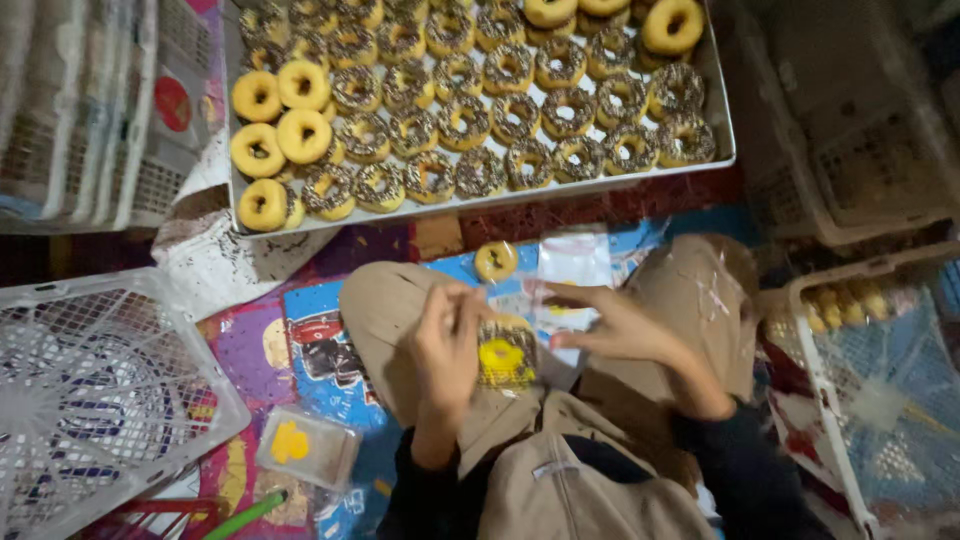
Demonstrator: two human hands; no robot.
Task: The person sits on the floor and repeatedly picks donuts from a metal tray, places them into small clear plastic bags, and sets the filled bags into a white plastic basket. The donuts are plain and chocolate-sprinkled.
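the left hand (447, 345) pinches the upper left edge of a clear packet holding a sprinkled doughnut (505, 352), while the right hand (612, 325), fingers spread and half open, touches the packet's right side over the person's lap. the round doughnut has no long axis; it lies flat, its yellow centre facing up toward the camera, between the two knees. from the left: a white plastic crate (95, 400) sits on the patterned mat, with a small clear tub of yellow filling (305, 447) just beside it. a long metal tray (715, 85) packed with rows of plain yellow and chocolate-sprinkled doughnuts lies beyond the knees. a single loose doughnut (495, 261) rests on the mat between tray and hands, near a stack of empty clear bags (575, 258). at far right a second white crate (825, 390) holds more bagged pieces.
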